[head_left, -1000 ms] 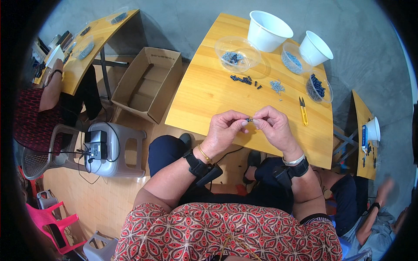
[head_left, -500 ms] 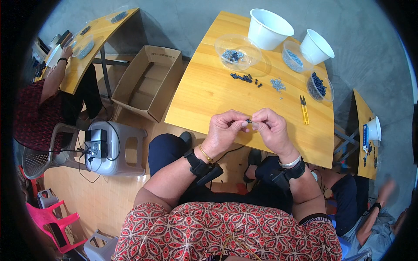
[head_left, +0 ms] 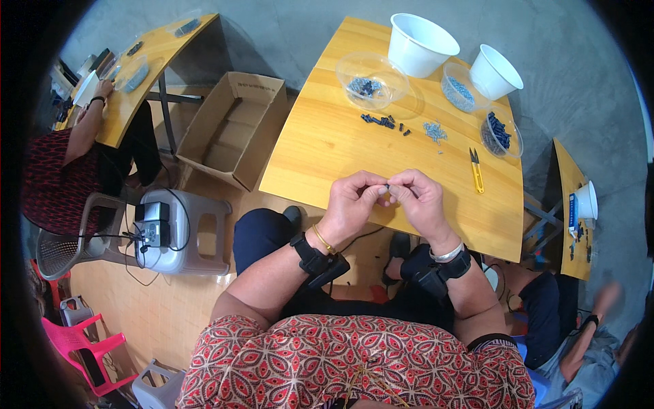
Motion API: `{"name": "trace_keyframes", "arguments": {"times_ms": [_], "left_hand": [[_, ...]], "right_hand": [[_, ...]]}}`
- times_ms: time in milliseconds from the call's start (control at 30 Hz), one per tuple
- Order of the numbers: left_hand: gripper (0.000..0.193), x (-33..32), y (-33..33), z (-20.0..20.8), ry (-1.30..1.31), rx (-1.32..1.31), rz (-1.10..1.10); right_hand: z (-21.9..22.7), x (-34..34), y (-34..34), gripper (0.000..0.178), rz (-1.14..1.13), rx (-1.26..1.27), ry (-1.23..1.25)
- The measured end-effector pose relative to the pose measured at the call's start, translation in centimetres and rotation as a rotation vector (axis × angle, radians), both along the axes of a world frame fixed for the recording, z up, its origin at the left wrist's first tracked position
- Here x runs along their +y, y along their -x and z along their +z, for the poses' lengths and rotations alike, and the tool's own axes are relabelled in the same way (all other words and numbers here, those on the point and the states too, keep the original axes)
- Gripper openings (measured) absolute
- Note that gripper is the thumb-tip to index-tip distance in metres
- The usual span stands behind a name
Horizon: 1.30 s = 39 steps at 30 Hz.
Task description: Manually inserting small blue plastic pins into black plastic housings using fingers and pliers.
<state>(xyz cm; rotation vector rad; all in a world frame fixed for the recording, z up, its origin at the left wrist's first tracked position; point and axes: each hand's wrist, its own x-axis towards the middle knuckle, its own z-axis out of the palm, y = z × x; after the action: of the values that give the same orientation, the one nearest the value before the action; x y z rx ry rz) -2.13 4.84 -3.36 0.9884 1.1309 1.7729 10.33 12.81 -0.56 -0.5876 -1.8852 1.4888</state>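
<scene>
Above the near edge of the wooden table, my left hand and my right hand meet fingertip to fingertip. Both pinch a small black part, mostly covered by thumbs and forefingers. Beyond them on the tabletop lie a row of black plastic parts and a loose heap of small silvery pieces. Yellow-handled thread snips rest to the right of my right hand.
Clear bowls of small parts, silvery pieces and dark pieces stand farther back, beside two white tubs. An open cardboard box sits on the floor at left. Other people work at side tables.
My right hand has shifted slightly left, bringing the fingertips of both hands closer together. Less of the black part shows between them now.
</scene>
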Motion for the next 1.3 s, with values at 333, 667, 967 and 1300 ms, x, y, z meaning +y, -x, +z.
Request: {"name": "trace_keyframes", "arguments": {"times_ms": [333,667,967,1300], "left_hand": [[0.011,0.3,0.6,-0.3,0.102,-0.076,-0.115],[0.012,0.3,0.5,-0.3,0.074,-0.111,-0.117],[0.015,0.3,0.5,-0.2,0.112,-0.127,-0.133],[0.012,-0.1,-0.4,0.3,-0.067,0.374,0.067]], "right_hand": [[-0.3,2.0,-2.6,0.01,-0.157,-0.299,-0.221],[1.2,3.3,-2.2,0.009,-0.165,-0.274,-0.37],[1.4,0.7,-1.1,0.01,-0.025,-0.292,-0.498],[-0.4,-0.5,-1.5,0.011,-0.098,-0.243,-0.584]]}}
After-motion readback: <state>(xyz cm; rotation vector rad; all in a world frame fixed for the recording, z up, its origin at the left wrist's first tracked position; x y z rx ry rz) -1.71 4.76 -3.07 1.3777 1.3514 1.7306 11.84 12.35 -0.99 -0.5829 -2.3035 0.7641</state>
